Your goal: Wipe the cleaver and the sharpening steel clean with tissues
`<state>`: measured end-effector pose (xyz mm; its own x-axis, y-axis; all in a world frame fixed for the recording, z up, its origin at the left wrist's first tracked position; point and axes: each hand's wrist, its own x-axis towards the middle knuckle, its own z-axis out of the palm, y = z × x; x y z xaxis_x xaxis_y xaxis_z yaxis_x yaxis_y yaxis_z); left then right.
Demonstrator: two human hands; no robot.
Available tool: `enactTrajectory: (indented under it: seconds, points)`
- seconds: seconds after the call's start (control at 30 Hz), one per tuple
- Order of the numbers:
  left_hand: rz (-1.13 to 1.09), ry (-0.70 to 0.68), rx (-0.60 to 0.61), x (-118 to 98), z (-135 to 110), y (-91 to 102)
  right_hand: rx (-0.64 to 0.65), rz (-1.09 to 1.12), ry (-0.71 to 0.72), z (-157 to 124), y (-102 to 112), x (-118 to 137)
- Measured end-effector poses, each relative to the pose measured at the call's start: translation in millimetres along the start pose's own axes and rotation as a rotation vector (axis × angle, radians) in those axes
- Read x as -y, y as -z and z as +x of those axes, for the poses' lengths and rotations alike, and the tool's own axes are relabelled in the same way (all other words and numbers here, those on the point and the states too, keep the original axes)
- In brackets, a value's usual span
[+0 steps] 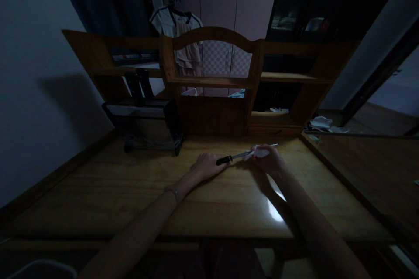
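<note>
A screwdriver (224,160) with a black handle and a thin metal shaft is held just above the desk, its shaft pointing right. My left hand (208,167) is closed at the handle, and part of its grip is hidden behind the hand. Around the shaft my right hand (270,161) pinches a crumpled white tissue (261,151). The bright end of the shaft pokes out past the tissue on the right. Both hands are over the middle of the wooden desk (137,200).
At the desk's back left stands a dark rack (147,126). A wooden shelf unit (212,115) rises along the back edge. Light glares off the desktop near my right forearm. Beyond hang clothes (188,39) on a stand, and a brown wooden surface (369,170) lies to the right.
</note>
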<state>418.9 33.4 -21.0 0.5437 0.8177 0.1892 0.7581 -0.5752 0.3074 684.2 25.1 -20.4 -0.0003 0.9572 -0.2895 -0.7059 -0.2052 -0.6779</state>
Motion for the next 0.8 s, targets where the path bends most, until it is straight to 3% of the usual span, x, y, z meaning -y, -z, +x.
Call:
enactTrajectory:
  seconds: [0.4, 0.8]
  points:
    - [-0.003, 0.022, 0.017, -2.8, -0.1, 3.2, -0.033, 0.002, 0.007, 1.4, 0.6, -1.4]
    - [0.002, 0.016, 0.014, -1.6, -0.1, 1.8, 0.014, -0.023, 0.018, 1.9, 3.1, 0.2]
